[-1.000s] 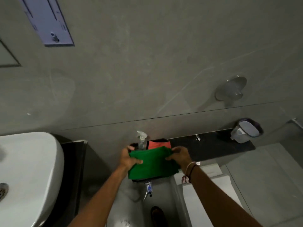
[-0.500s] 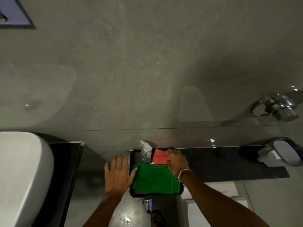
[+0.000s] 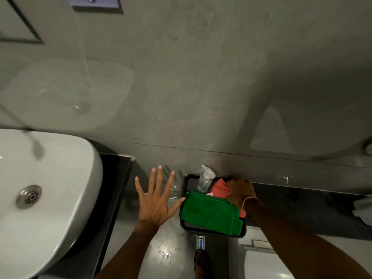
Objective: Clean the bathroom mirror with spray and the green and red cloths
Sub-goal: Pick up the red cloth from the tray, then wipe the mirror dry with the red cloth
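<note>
Head view. Black tray on a dark ledge holds the folded green cloth, with the spray bottle at its 12 o'clock and the red cloth at its 1 o'clock. Left hand: grip fully spread, empty, thumb at the tray's edge. Right hand rests on the red cloth; its grip cannot be judged. White washbasin at 9 o'clock.

a tray sits against the wall, right of the sink. in it, a folded cloth lies nearest the viewer, overlapping a second cloth behind it; the spray bottle stands at the back, left of that second cloth.
</note>
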Motion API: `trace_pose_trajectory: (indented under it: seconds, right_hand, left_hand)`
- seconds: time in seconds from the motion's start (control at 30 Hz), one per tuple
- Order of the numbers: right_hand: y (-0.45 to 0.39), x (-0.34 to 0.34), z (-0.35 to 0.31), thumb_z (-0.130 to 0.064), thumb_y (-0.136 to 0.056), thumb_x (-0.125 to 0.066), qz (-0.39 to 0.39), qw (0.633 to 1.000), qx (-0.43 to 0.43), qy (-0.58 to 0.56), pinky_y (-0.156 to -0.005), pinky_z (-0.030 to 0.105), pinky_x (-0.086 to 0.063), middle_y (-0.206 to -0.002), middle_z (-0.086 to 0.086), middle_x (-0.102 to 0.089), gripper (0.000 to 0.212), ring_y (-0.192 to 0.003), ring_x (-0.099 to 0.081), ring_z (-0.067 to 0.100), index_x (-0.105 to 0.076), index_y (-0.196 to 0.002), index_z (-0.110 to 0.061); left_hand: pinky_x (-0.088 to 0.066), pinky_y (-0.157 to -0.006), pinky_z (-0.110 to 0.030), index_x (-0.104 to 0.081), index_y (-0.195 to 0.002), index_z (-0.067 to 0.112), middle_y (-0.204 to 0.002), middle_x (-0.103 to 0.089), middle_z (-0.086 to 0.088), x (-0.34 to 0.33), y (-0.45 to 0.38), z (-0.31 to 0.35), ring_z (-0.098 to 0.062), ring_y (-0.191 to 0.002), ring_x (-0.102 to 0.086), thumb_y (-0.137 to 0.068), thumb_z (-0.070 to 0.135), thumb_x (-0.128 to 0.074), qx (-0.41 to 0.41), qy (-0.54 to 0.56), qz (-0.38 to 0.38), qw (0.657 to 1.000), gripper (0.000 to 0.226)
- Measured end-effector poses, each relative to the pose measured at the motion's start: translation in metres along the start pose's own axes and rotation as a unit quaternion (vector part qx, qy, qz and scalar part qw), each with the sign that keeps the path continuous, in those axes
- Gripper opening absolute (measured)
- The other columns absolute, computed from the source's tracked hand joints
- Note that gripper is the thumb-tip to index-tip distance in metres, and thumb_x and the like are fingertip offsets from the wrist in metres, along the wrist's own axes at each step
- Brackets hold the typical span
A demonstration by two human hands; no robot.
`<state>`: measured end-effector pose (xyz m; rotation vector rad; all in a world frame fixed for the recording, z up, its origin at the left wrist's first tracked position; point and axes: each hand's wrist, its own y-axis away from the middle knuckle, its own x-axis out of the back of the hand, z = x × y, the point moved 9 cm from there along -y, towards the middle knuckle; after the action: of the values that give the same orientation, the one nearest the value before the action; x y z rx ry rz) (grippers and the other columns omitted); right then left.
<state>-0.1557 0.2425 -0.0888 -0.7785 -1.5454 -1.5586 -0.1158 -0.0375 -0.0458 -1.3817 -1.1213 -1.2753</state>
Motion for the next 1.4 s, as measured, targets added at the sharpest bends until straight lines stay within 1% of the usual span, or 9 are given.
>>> trace_pose_trajectory:
  seconds: [0.17,0.3,0.4,0.57,0.67,0.9,1.07,1.17,1.4]
  right_hand:
    - [0.056,0.064,0.004,-0.063,-0.085,-0.065,0.044,0.993,-0.023,-0.104,-0.103,0.039,-0.054,-0.126,0.003,-0.069,0.057,-0.119,-0.067,0.028,-0.065,-0.124,-0.022]
    - [0.114,0.128,0.016,-0.035,-0.089,-0.069,0.047,0.99,-0.018,-0.133,-0.108,0.04,-0.047,-0.137,0.012,-0.06,0.049,-0.127,-0.059,0.033,-0.059,-0.133,-0.017]
    - [0.163,0.205,0.004,-0.03,-0.075,-0.09,0.081,0.972,0.063,-0.212,-0.083,0.033,-0.046,-0.098,0.006,-0.068,0.034,-0.091,-0.062,0.02,-0.071,-0.096,-0.011]
    - [0.236,0.358,-0.088,-0.018,-0.084,-0.084,0.117,0.871,0.264,-0.397,-0.079,0.021,-0.052,-0.086,-0.004,-0.075,0.013,-0.081,-0.063,0.003,-0.079,-0.094,-0.011]
    - [0.261,0.439,-0.151,-0.026,-0.085,-0.083,0.209,0.85,0.337,-0.346,-0.076,0.025,-0.052,-0.085,-0.001,-0.075,0.012,-0.08,-0.063,0.005,-0.076,-0.093,-0.021]
    - [0.33,0.578,-0.281,-0.052,-0.082,-0.077,0.469,0.77,0.409,-0.141,-0.112,0.035,-0.042,-0.133,0.0,-0.061,0.066,-0.126,-0.053,0.02,-0.06,-0.138,-0.022]
    - [0.401,0.692,-0.276,-0.043,-0.094,-0.057,0.699,0.61,0.341,-0.151,-0.113,0.044,-0.045,-0.147,0.007,-0.055,0.054,-0.136,-0.05,0.026,-0.056,-0.143,-0.02]
    - [0.415,0.761,-0.272,-0.049,-0.098,-0.043,0.745,0.621,0.23,-0.082,-0.128,0.048,-0.025,-0.169,0.018,-0.029,0.07,-0.157,-0.027,0.034,-0.036,-0.159,-0.015]
    - [0.382,0.811,-0.266,-0.057,-0.104,-0.028,0.798,0.587,0.111,0.072,-0.132,0.055,-0.006,-0.173,0.022,-0.009,0.076,-0.162,-0.009,0.036,-0.017,-0.165,-0.013]
  left_hand:
    - [-0.005,-0.118,-0.074,-0.033,-0.158,0.026,-0.165,-0.031,-0.02,0.052,-0.002,-0.011,-0.038,-0.153,-0.031,-0.085,0.083,-0.036,-0.008,-0.018,0.03,0.999,0.092]
    - [-0.052,-0.091,-0.048,-0.076,-0.11,0.016,-0.099,-0.079,-0.011,0.112,-0.002,-0.008,-0.031,-0.097,-0.073,-0.09,0.072,-0.038,-0.054,0.05,0.027,0.997,0.07]
    - [-0.054,-0.077,-0.037,-0.075,-0.084,0.015,-0.079,-0.078,-0.006,0.171,-0.014,-0.016,-0.026,-0.082,-0.074,-0.1,0.058,-0.038,-0.054,0.245,-0.014,0.968,0.06]
    - [-0.061,-0.065,-0.029,-0.069,-0.102,0.009,-0.074,-0.079,0.001,0.265,-0.027,-0.016,-0.014,-0.07,-0.074,-0.106,0.032,-0.036,0.093,0.81,-0.169,0.553,0.04]
    - [-0.057,-0.097,-0.035,-0.058,-0.138,0.002,-0.112,-0.075,-0.01,0.348,-0.017,-0.029,-0.02,-0.102,-0.07,-0.095,0.038,-0.053,0.046,0.923,-0.121,0.363,0.057]
    - [-0.04,-0.111,-0.06,-0.074,-0.121,0.007,-0.136,-0.066,-0.023,0.478,0.016,-0.149,-0.035,-0.118,-0.065,-0.097,0.049,-0.043,-0.013,0.962,0.157,0.225,0.058]
    - [-0.05,-0.099,-0.059,-0.08,-0.095,0.025,-0.105,-0.08,-0.006,0.602,0.035,-0.255,-0.031,-0.113,-0.069,-0.088,0.052,-0.048,-0.032,0.878,0.416,0.236,0.042]
    - [-0.056,-0.09,-0.043,-0.07,-0.121,0.027,-0.106,-0.075,0.001,0.714,0.032,-0.295,-0.026,-0.117,-0.067,-0.101,0.044,-0.037,-0.057,0.78,0.548,0.298,0.043]
    - [-0.016,-0.127,-0.056,-0.022,-0.162,0.017,-0.167,-0.021,-0.024,0.898,-0.058,-0.261,-0.038,-0.156,-0.018,-0.102,0.033,-0.034,-0.017,0.181,0.63,0.755,0.063]
